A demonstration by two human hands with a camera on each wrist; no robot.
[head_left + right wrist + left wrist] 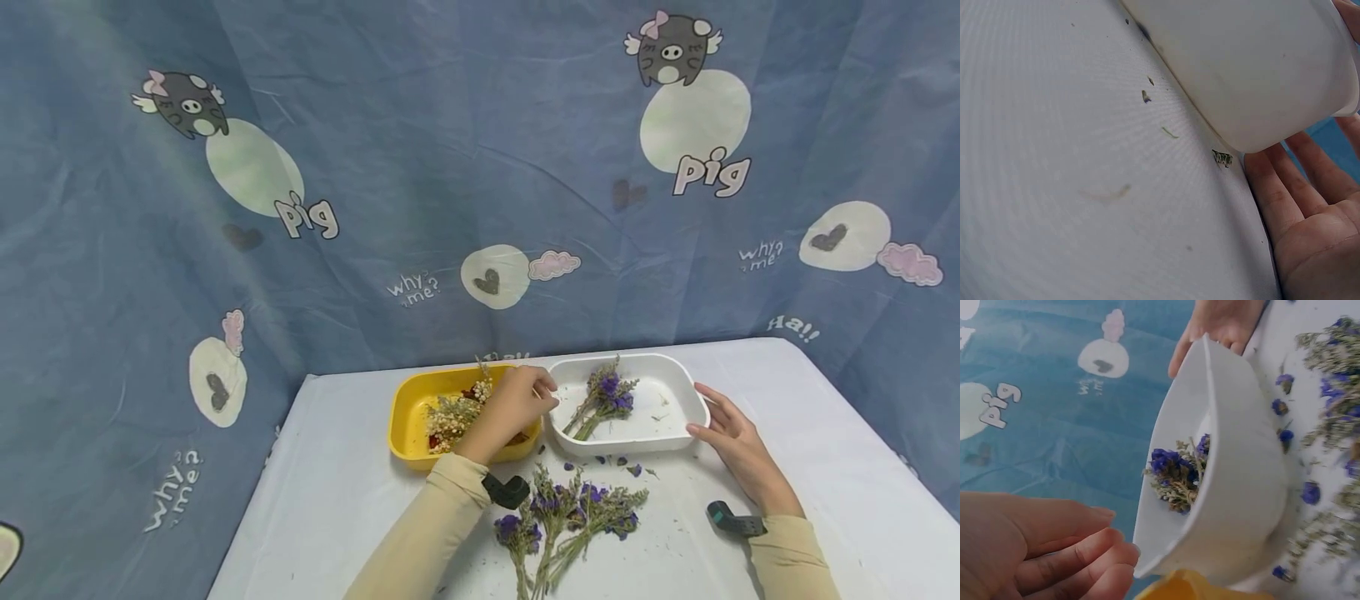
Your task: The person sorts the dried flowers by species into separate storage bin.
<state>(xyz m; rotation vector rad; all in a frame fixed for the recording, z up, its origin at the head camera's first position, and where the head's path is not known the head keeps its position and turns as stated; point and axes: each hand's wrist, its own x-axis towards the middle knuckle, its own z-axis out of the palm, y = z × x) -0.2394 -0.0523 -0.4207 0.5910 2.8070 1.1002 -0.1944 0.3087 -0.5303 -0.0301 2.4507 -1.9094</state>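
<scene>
A white tray (626, 444) holds a bunch of dried purple flowers (611, 396), stems toward the near left. My right hand (738, 442) holds the tray's right end, its thumb at the near corner and its fingers spread along the outer side. In the right wrist view, those fingers (1272, 194) lie against the tray's lower edge. Over the gap between the two trays is my left hand (517, 408), fingers loosely bent and nothing between them. Its fingertips (1124, 553) are right at the white tray's left rim in the left wrist view.
A yellow tray (408, 417) with cream and dark red dried flowers (453, 417) stands left, partly behind my left forearm. Several purple-flowered stems (562, 517) lie on the white table (322, 483) in front. Loose petals are scattered nearby. A blue patterned curtain (450, 167) hangs behind.
</scene>
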